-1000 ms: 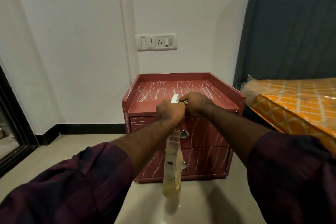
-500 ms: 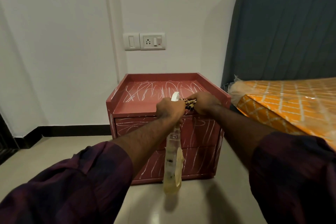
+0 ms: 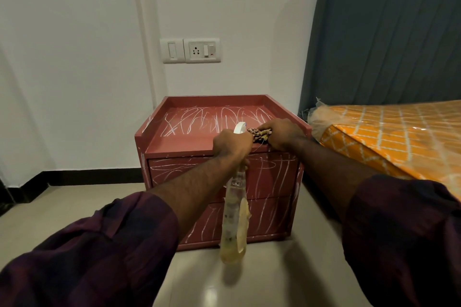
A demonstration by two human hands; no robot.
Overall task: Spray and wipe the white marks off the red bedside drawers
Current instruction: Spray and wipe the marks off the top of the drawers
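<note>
The red bedside drawers [image 3: 174,143] stand against the white wall, with white scribbled marks across the top and both drawer fronts. My left hand [image 3: 230,146] grips the neck of a clear spray bottle [image 3: 234,222] with a white nozzle; the bottle hangs down in front of the drawers and holds yellowish liquid. My right hand [image 3: 283,133] holds a patterned brown cloth [image 3: 259,134] on the front right of the drawers' top, just right of the nozzle.
A bed with an orange patterned, plastic-wrapped mattress [image 3: 399,137] and a grey-blue headboard [image 3: 389,32] stands right beside the drawers. A switch and socket plate [image 3: 190,50] sits on the wall above. Tiled floor [image 3: 82,204] spreads to the left and in front.
The view has swung left, so the drawers sit further left in the frame. The cloth now shows under my right hand on the top's front right. Both hands stay close together.
</note>
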